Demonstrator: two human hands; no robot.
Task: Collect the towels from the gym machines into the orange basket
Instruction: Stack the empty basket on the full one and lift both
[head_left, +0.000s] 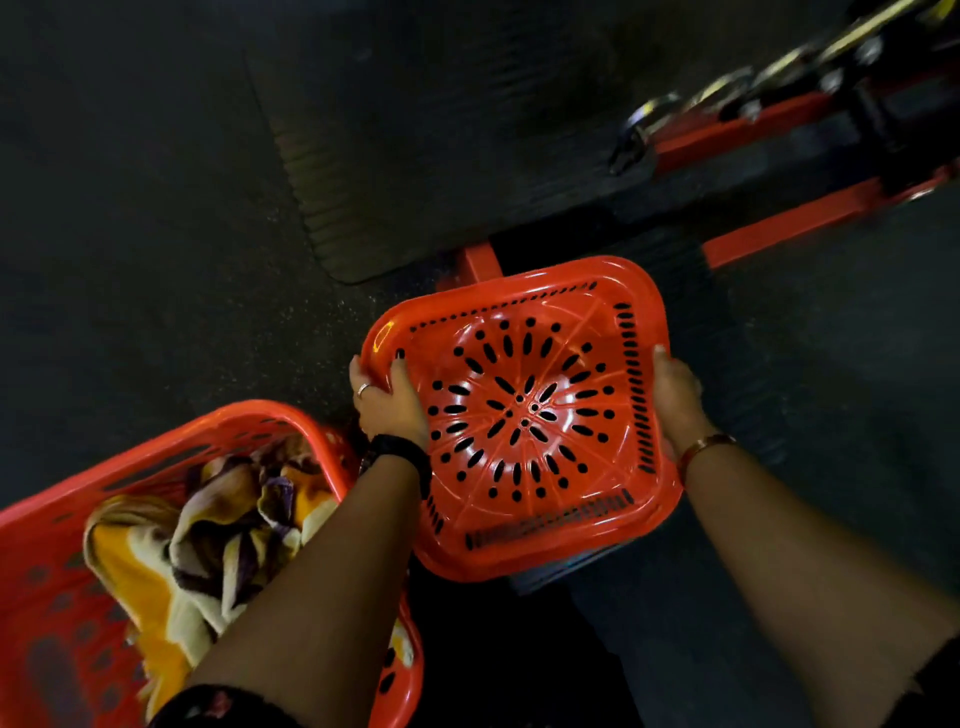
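An orange perforated basket (524, 415) sits in the middle of the view, and nothing lies inside it. My left hand (387, 402) grips its left rim, thumb inside. Its right rim is held by my right hand (675, 397), with the thumb over the edge. A second orange basket (47, 561) stands at the lower left on the floor. Crumpled towels (208, 540) in yellow, cream and purple lie in it, partly hidden by my left forearm.
A gym machine with orange frame bars (779, 228) and chrome parts (691, 104) stands at the upper right. A dark ribbed mat (441, 130) lies ahead on the black rubber floor (130, 260).
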